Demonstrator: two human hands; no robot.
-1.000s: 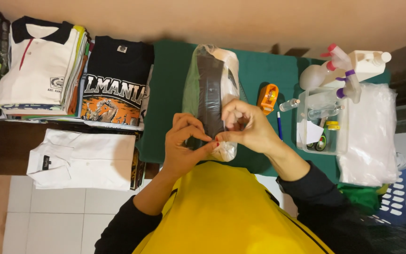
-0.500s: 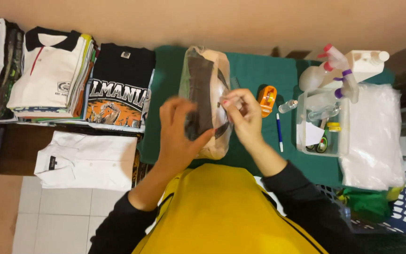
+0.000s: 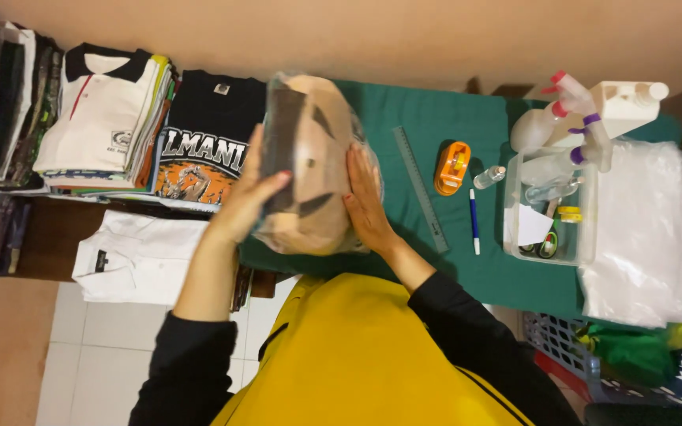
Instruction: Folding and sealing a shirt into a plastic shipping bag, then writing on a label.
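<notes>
Bagged garment [image 3: 309, 166] stood on table [image 3: 436, 118], between left hand [image 3: 248, 201] and right hand [image 3: 366, 201]. Right of it lay ruler [image 3: 420, 188], tape dispenser [image 3: 451, 167], pen [image 3: 474, 221], then bin [image 3: 550, 209]. Folded shirts [image 3: 104, 118] were stacked left of it.

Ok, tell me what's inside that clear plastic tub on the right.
The tub holds a white folded paper, a roll of yellow tape and the lower ends of spray bottles. Whatever lies beneath them is covered.
</notes>
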